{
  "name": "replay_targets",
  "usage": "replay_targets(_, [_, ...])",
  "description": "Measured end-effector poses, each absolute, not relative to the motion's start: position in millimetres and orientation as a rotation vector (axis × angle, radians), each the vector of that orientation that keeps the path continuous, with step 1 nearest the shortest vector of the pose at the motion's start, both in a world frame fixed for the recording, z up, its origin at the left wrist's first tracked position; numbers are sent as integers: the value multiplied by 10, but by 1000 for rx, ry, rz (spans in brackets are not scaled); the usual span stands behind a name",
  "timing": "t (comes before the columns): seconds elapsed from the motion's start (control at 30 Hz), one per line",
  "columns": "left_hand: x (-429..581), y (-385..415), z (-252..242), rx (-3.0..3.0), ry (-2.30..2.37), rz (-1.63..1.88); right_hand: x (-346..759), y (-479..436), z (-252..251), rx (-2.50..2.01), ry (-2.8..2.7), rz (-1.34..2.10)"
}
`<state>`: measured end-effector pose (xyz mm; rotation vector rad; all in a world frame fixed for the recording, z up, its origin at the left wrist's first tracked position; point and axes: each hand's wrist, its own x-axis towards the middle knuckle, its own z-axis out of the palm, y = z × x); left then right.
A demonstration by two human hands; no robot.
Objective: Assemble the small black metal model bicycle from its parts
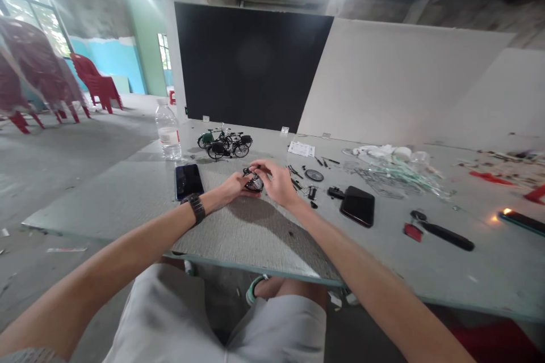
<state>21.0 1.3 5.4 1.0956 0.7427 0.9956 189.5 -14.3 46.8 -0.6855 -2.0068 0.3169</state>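
Note:
Just above the table, my left hand (235, 186) is closed round a small model bicycle part with a spoked wheel (254, 182). My right hand (275, 181) pinches at the upper side of the same piece, its fingertips hiding some of it. Right of my hands lie a loose model wheel (314, 174) and several small black parts (312, 193). Beyond my hands stand finished-looking model bicycles, a black one (229, 150) in front and one with green bags (208, 138) behind.
A phone (189, 181) and a water bottle (168, 133) stand to the left. On the right are a black device (358, 206), a black-handled tool (447, 235), plastic wrapping (395, 164) and a paper sheet (301, 149). A black panel (251, 68) rises behind the table.

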Motion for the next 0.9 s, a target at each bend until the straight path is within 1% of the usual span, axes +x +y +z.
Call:
replay_targets(0.17, [203, 18, 44, 1154, 700, 985, 1906, -180, 514, -667, -1990, 176])
replay_targets(0.4, [201, 34, 34, 1118, 737, 1002, 1889, -183, 492, -700, -1931, 340])
replay_targets(0.47, [202, 39, 39, 1102, 747, 993, 1889, -175, 487, -695, -1957, 328])
replay_targets(0.67, [226, 19, 95, 1065, 797, 979, 1900, -150, 479, -675, -1975, 144])
replay_targets(0.83, [226, -15, 146, 1044, 809, 961, 1900, -145, 465, -679, -1927, 251])
replay_targets(0.9, [225, -21, 158, 1035, 812, 959, 1911, -145, 468, -686, -1941, 237])
